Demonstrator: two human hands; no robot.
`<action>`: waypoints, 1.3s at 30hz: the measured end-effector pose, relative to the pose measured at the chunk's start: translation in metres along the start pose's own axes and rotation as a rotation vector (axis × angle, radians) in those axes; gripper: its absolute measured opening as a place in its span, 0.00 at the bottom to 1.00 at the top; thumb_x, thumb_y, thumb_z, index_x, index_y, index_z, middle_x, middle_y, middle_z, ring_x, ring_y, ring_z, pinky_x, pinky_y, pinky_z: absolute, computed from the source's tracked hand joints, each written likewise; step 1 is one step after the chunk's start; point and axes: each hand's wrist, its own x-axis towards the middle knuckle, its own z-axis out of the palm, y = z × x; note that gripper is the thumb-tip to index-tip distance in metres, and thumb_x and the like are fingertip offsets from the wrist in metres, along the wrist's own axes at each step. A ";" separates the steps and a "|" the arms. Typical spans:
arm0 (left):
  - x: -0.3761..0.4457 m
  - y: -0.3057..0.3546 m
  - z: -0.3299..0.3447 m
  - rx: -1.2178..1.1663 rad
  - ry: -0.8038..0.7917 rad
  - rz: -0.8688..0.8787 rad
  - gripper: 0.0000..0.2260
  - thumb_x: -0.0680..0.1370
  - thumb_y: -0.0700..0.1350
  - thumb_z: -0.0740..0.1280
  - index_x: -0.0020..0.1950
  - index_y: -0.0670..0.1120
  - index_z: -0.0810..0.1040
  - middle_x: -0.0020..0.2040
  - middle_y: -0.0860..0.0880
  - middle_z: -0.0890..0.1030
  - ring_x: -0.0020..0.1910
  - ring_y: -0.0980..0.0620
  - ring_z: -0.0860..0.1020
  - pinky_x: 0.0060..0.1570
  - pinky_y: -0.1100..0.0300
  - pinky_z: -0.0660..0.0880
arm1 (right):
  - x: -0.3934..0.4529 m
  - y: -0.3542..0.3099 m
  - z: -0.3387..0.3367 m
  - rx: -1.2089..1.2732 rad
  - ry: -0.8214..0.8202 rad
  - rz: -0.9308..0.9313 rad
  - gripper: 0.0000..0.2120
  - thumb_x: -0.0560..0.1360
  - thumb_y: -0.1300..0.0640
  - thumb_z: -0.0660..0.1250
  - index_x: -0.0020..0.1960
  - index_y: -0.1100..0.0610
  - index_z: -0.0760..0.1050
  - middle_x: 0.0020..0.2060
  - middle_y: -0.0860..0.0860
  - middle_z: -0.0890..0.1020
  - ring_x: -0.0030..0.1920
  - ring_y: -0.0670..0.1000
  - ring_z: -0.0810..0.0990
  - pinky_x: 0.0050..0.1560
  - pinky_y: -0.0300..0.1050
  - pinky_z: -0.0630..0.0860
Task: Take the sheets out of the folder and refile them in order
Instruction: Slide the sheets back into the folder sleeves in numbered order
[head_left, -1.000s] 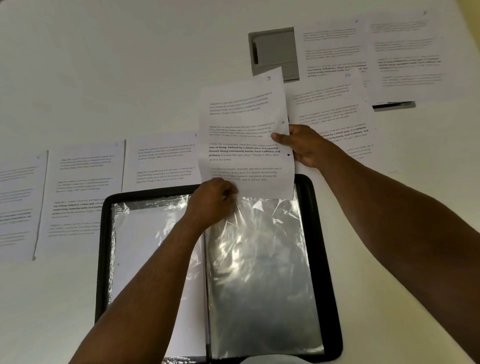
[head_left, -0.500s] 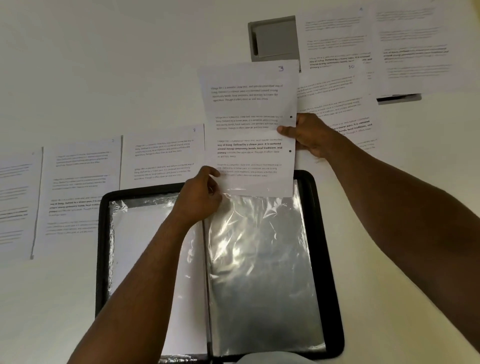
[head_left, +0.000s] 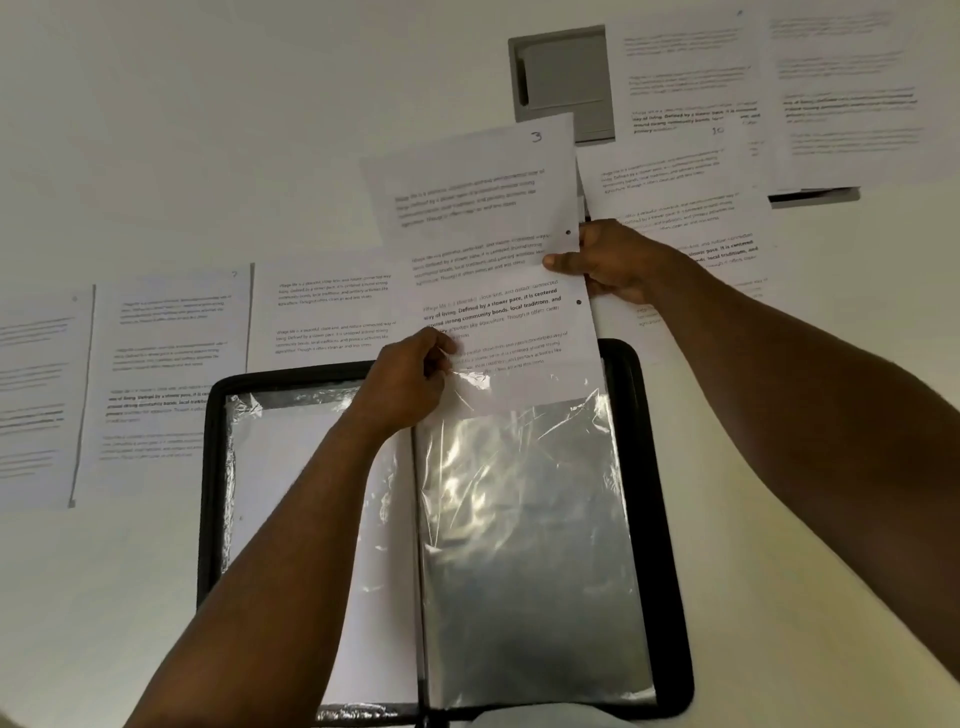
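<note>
A black folder (head_left: 667, 525) lies open on the white table, with clear plastic sleeves on both sides. The right sleeve (head_left: 530, 561) is shiny, and a printed sheet marked 3 (head_left: 488, 244) has its lower end inside the sleeve's top opening. My right hand (head_left: 608, 260) pinches the sheet's right edge between two punched holes. My left hand (head_left: 410, 384) pinches the top left corner of the sleeve beside the sheet. The left sleeve (head_left: 311, 499) holds a white page.
Printed sheets (head_left: 171, 374) lie in a row on the table left of the folder. More sheets (head_left: 691, 171) overlap at the back right. A grey tray-like object (head_left: 561, 78) sits at the back, partly covered by paper.
The sheet marked 3 has slid lower, and its bottom edge now sits inside the right sleeve. My left hand has moved from the sheet's lower corner to the sleeve's top edge.
</note>
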 end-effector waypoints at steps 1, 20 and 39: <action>0.000 0.000 0.000 0.000 0.004 0.004 0.12 0.77 0.35 0.66 0.58 0.46 0.76 0.50 0.51 0.80 0.44 0.57 0.78 0.43 0.74 0.70 | 0.000 0.000 0.001 -0.010 -0.035 0.009 0.12 0.75 0.59 0.70 0.58 0.54 0.77 0.53 0.50 0.83 0.51 0.48 0.83 0.48 0.44 0.82; -0.001 0.014 0.013 0.066 -0.073 -0.018 0.05 0.75 0.39 0.67 0.48 0.41 0.82 0.43 0.52 0.77 0.44 0.52 0.77 0.44 0.62 0.73 | -0.020 0.018 -0.001 -0.293 -0.254 0.169 0.25 0.67 0.50 0.75 0.62 0.55 0.77 0.53 0.52 0.85 0.52 0.51 0.84 0.53 0.49 0.81; -0.013 0.013 0.012 0.061 -0.051 0.018 0.06 0.78 0.39 0.65 0.51 0.41 0.80 0.41 0.51 0.78 0.41 0.53 0.75 0.40 0.64 0.69 | -0.024 0.001 0.018 -0.670 -0.275 0.102 0.11 0.73 0.55 0.74 0.55 0.55 0.80 0.51 0.53 0.82 0.50 0.51 0.82 0.49 0.46 0.81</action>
